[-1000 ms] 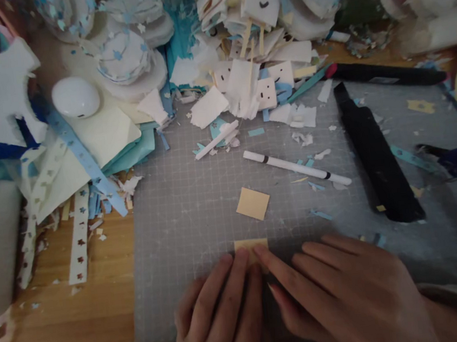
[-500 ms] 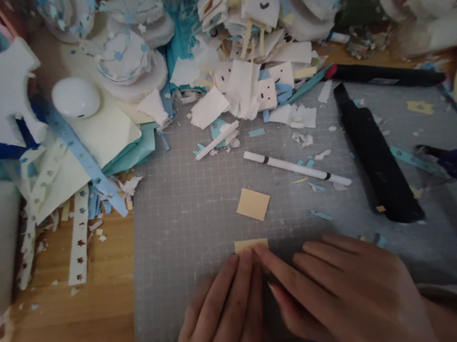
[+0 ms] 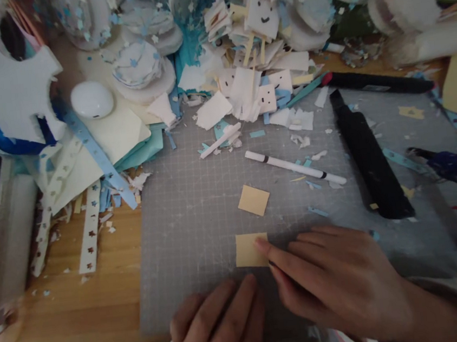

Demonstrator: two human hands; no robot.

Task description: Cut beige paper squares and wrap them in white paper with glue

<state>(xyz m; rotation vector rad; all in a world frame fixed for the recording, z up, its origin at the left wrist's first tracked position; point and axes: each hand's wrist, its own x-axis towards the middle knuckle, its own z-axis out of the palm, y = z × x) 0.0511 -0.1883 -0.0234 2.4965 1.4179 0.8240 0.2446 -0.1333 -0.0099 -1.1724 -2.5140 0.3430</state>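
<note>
A small tan paper square (image 3: 250, 250) lies flat on the grey gridded cutting mat (image 3: 184, 219) near its front edge. My right hand (image 3: 333, 279) rests on the mat with its index fingertip pressing the square's right edge. My left hand (image 3: 218, 327) lies flat on the mat just below the square, fingers together, not touching it and holding nothing. A second tan square (image 3: 253, 200) lies loose a little farther back. Behind it a white pen (image 3: 295, 167) lies at a slant.
A black knife-like tool (image 3: 368, 156) lies right of the pen, another black tool (image 3: 378, 82) behind it. White and blue paper cut-outs with drawn faces (image 3: 252, 54) pile up at the back. Star-punched strips (image 3: 90, 234) and pale sheets (image 3: 99, 146) spread over the wooden table at left.
My left hand has slid back toward me off the tan square, uncovering it. My right fingertip stays on its right edge. The view has shifted slightly.
</note>
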